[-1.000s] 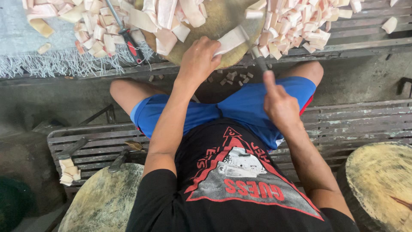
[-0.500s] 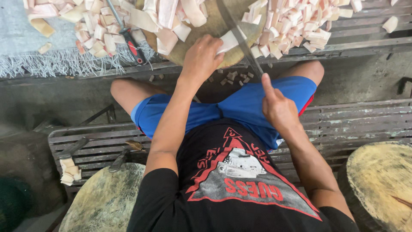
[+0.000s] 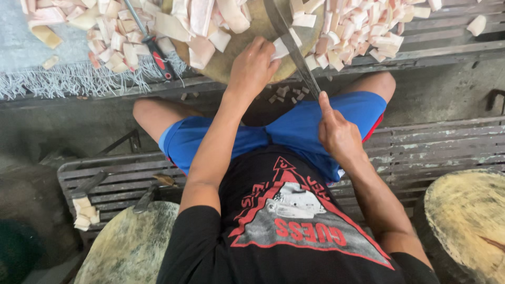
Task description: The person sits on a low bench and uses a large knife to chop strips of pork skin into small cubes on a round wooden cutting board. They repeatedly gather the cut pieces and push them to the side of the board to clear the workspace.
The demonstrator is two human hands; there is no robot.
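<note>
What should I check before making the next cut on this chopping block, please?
1. Right hand firmly gripping the knife: ok.
2. Left hand pinning the white piece on the round block: ok.
3. Left fingertips well away from the blade: not ok, it runs right beside them.
4. Free room on the block: not ok, cut pieces crowd it.
5. Blade edge sharp: cannot tell.

A red-handled tool [image 3: 158,52] is laid far left; two round wooden blocks [image 3: 131,247] [image 3: 468,221] are set near.
</note>
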